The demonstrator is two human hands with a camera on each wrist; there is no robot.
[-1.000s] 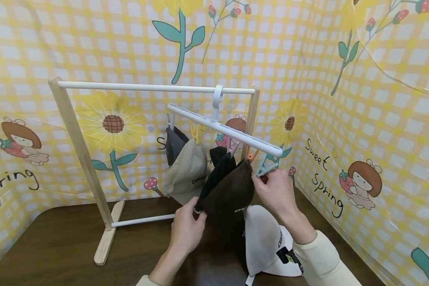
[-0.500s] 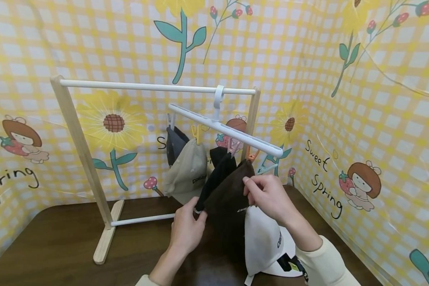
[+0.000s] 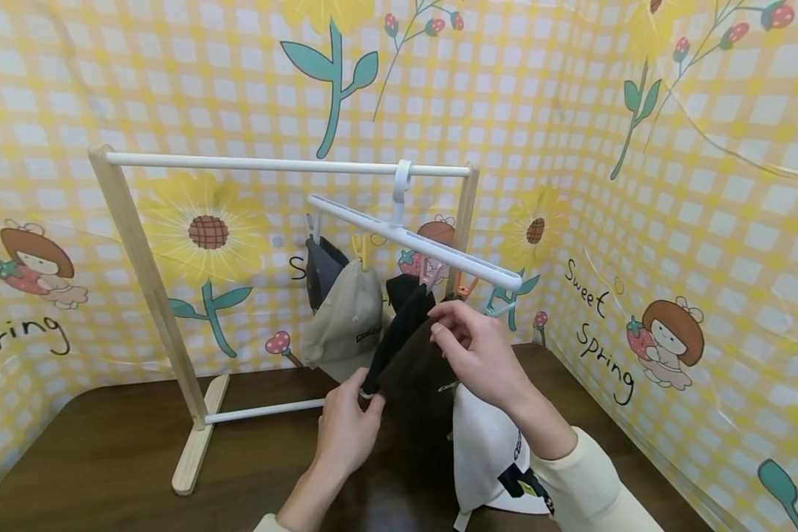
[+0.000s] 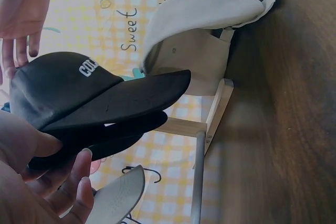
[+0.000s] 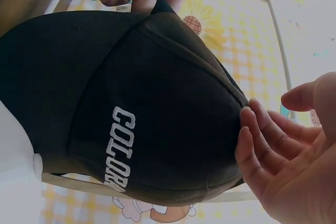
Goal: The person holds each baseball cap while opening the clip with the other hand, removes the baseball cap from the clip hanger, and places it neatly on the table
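A dark brown cap [image 3: 415,377] with white lettering hangs below the orange clip [image 3: 465,285] of a white clip hanger [image 3: 452,258]. My left hand [image 3: 347,427] pinches the cap's lower left edge between thumb and fingers, close against a black cap [image 3: 402,318]. On the crown of the brown cap [image 5: 163,108], in the right wrist view, rest the fingertips of my right hand [image 5: 283,156], its thumb held away from the cloth. The black cap hangs from a pink clip [image 3: 431,272]. A teal clip [image 3: 500,304] at the hanger's near end bears nothing.
Farther along the hanger hang a beige cap [image 3: 347,321] and a grey cap [image 3: 326,267]. A white cap [image 3: 482,443] is on the brown table [image 3: 126,436], below my right forearm. The hanger hooks over the top rail [image 3: 259,162] of a wooden rack.
My right hand has let go of the teal clip and moved left onto the brown cap's crown. The left hand keeps its pinch in the same place.
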